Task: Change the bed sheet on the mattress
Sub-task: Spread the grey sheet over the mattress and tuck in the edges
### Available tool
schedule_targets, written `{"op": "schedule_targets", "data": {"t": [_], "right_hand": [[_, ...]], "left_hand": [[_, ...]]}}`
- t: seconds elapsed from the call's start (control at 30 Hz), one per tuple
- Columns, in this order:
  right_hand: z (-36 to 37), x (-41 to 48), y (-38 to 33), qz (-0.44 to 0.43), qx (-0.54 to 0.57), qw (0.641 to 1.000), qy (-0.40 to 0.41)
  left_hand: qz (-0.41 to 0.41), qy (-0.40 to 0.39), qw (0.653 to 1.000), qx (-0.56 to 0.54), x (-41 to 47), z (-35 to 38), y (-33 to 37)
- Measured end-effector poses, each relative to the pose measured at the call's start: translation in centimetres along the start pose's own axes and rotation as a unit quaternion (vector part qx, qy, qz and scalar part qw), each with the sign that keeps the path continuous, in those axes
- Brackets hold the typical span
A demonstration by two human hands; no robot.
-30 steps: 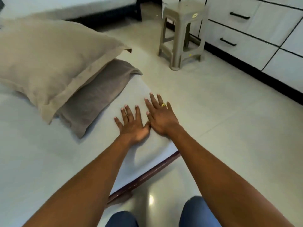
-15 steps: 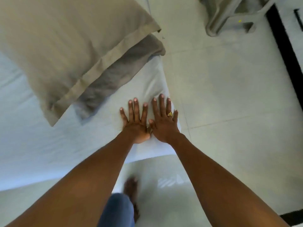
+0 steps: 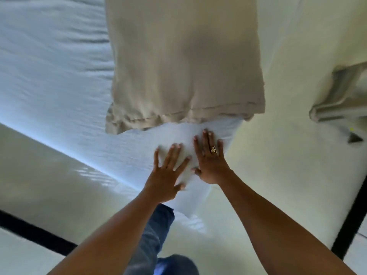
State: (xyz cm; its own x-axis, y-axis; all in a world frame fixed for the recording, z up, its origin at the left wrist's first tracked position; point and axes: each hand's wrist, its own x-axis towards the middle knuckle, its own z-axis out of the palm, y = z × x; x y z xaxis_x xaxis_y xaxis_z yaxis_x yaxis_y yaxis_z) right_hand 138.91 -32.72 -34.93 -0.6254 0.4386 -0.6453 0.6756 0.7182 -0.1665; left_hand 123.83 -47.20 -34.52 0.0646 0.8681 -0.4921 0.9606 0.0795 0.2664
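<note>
Pressing on the white bed sheet [image 3: 59, 76] near its corner with left hand [image 3: 165, 175] and right hand [image 3: 210, 165], both flat, gripping nothing. Just beyond them, beige pillow [image 3: 184, 56].

Left hand [image 3: 167, 175] now apart from right hand [image 3: 210, 163], fingers splayed wider.

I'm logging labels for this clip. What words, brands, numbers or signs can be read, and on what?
None can be read.
Yellow spot on the stool: perhaps a sticker, too blurred.
Ring on the right hand: no legible marking.
</note>
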Motion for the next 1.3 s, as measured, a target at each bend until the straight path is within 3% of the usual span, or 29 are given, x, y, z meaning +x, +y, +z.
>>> {"op": "schedule_targets", "data": {"t": [0.07, 0.13, 0.27, 0.57, 0.7, 0.8, 0.9, 0.97, 1.1, 1.2, 1.3], "right_hand": [[-1.1, 0.1, -0.4, 0.019, -0.015, 0.998, -0.053], [-1.9, 0.4, -0.9, 0.039, -0.012, 0.995, -0.086], [-2.8, 0.7, -1.1, 0.042, -0.012, 0.989, -0.141], [-1.4, 1.0, 1.7, -0.094, -0.026, 0.989, -0.11], [-2.7, -1.3, 1.9, -0.151, -0.067, 0.986, -0.037], [-3.7, -1.5, 0.7, -0.285, -0.069, 0.956, 0.027], [-3.4, 0.1, -2.0, -0.439, -0.052, 0.897, 0.023], [-1.7, 1.3, -3.6, -0.488, -0.058, 0.87, 0.035], [4.4, 2.0, -3.6, -0.479, -0.116, 0.866, 0.088], [6.8, 2.7, -2.8, -0.499, -0.08, 0.845, 0.172], [6.8, 2.7, -3.0, -0.51, -0.043, 0.839, 0.184]], "left_hand": [[-0.149, -0.039, 0.987, -0.055, -1.7, -0.2, 1.7], [-0.243, -0.089, 0.959, -0.112, -2.5, 0.0, 3.2], [-0.314, -0.177, 0.921, -0.147, -1.2, -0.6, 5.5], [-0.457, -0.281, 0.833, -0.138, 3.4, 0.1, 6.5], [-0.478, -0.215, 0.844, -0.113, 2.8, -0.5, 8.2], [-0.468, -0.114, 0.867, -0.128, 1.1, -0.3, 9.5], [-0.526, -0.037, 0.822, -0.217, -0.7, 1.2, 10.3], [-0.549, 0.0, 0.793, -0.266, -1.3, 2.9, 10.3], [-0.522, 0.048, 0.803, -0.284, -1.6, 5.6, 9.5], [-0.509, 0.065, 0.819, -0.256, -1.4, 7.0, 8.9], [-0.498, 0.075, 0.817, -0.281, -1.8, 7.5, 9.0]]}}
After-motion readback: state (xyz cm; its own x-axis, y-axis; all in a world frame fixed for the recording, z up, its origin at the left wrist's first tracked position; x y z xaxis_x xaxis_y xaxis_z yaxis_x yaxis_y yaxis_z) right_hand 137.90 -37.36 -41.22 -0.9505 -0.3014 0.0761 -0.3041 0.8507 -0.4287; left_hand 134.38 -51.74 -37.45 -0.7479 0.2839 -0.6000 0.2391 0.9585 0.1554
